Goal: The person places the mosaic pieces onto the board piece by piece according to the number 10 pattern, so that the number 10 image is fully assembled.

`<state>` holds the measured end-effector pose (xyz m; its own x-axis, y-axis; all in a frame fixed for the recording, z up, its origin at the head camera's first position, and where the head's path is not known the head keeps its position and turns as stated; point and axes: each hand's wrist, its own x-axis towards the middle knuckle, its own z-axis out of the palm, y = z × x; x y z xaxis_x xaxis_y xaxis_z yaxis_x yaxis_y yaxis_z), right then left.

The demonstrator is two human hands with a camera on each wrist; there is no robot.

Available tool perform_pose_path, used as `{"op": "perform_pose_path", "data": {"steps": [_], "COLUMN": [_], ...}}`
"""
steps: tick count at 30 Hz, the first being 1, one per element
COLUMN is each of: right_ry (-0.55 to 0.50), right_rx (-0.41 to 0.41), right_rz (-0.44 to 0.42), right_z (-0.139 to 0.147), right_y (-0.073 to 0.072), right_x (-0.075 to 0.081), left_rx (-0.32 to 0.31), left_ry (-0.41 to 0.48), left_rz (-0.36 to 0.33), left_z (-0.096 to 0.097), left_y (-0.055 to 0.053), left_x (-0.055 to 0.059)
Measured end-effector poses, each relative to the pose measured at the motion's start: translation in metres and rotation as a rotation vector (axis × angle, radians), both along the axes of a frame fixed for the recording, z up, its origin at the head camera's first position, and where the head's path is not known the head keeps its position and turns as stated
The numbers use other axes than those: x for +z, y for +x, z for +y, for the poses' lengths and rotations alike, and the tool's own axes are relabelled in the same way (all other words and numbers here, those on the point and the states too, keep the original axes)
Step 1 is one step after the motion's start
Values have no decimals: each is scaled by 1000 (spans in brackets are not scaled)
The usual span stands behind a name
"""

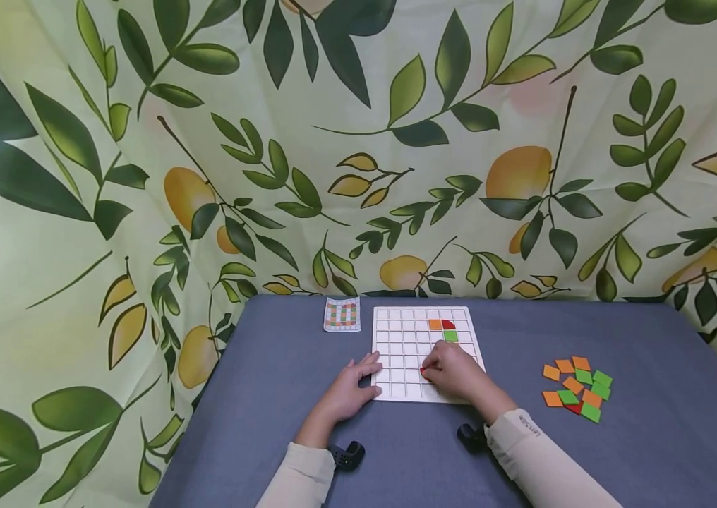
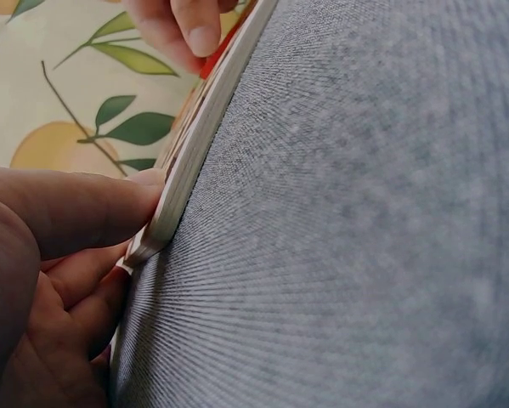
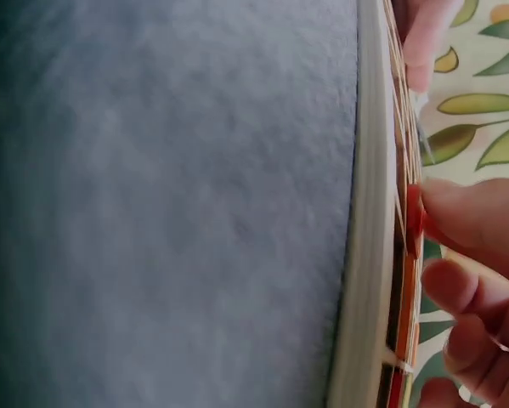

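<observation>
A white grid board [image 1: 396, 353] lies on the table. My right hand [image 1: 458, 370] reaches over its lower right part and pinches a small red tile [image 3: 415, 217] between thumb and fingers, low against the grid. In the head view only a sliver of that tile shows beside the fingertips. My left hand [image 1: 347, 391] rests at the board's left edge with its fingers spread and fairly straight, the thumb touching near the bottom left corner. Toward the board's upper right sit an orange tile [image 1: 435, 324], a red tile with a rounded side [image 1: 448, 324] and a green tile [image 1: 450, 336].
Several loose orange, green and red tiles [image 1: 573, 385] are scattered on the table to the right of the board. A small printed pattern card [image 1: 342, 315] lies behind and left of it. A leaf-and-fruit patterned cloth [image 1: 358, 233] hangs behind the grey-blue table [image 1: 409, 458].
</observation>
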<state>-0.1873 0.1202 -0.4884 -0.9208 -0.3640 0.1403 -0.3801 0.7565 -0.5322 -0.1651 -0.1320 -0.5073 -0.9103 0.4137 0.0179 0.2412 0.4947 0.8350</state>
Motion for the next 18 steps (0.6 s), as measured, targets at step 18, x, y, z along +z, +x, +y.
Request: {"op": "perform_pose_path", "data": {"steps": [18], "right_ry": [48], "right_rx": [-134], "right_rz": [-84], "right_z": [73], "right_y": [13], "right_x": [14], "left_rx": [-11], "left_ry": [-10], "left_rz": [8], "left_z": [0], "left_y": [0], "left_x": [-2]}}
